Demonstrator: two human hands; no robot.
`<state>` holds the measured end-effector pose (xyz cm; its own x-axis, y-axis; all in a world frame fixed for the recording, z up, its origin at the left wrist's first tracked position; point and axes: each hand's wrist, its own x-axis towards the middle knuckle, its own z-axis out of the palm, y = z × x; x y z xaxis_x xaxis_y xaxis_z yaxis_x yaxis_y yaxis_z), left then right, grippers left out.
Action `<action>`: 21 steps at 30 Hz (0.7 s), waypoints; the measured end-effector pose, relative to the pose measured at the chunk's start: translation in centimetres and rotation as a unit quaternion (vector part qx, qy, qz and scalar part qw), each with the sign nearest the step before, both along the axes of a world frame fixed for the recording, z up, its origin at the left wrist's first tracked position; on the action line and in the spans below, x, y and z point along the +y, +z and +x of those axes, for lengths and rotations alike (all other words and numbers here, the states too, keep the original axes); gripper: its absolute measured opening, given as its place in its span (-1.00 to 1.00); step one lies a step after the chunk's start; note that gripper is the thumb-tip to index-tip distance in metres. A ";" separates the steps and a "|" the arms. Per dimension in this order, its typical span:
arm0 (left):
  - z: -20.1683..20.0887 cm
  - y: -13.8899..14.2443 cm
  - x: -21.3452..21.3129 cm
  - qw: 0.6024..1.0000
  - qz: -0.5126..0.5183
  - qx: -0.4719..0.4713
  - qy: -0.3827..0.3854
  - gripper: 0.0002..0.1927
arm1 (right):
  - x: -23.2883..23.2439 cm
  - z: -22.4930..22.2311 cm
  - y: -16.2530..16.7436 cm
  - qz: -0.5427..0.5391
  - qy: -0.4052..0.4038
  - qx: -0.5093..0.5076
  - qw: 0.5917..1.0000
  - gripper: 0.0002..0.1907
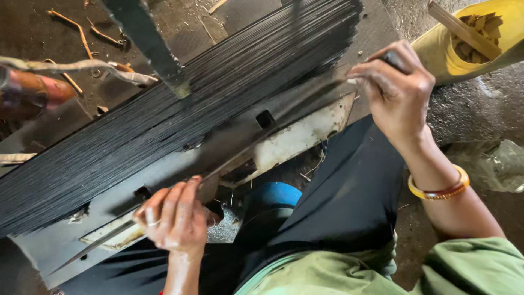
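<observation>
Both hands, left hand (174, 218) and right hand (396, 90), grip the long blade (262, 147) between them.

At about two o'clock from me a yellow plastic container (445, 52) lies tilted on the ground, full of small wooden bits. At three o'clock sits a crumpled clear plastic bag (494, 164). I see no labels, signs or screens.

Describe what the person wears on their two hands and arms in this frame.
The left hand is bare except for a thin silver-coloured ring on one finger; its forearm shows no sleeve. The right hand has no ring that can be seen, and its wrist carries bangles, yellow with a reddish band. A loose olive-green sleeve covers the right upper arm.
</observation>
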<state>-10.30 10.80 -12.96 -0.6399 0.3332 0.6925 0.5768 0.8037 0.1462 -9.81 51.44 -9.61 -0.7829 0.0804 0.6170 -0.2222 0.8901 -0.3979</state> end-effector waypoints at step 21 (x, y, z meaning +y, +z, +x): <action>0.4 2.6 1.6 0.997 0.032 -0.039 0.064 -0.87 | -2.1 -2.0 1.0 0.029 -0.057 0.101 0.993 -0.71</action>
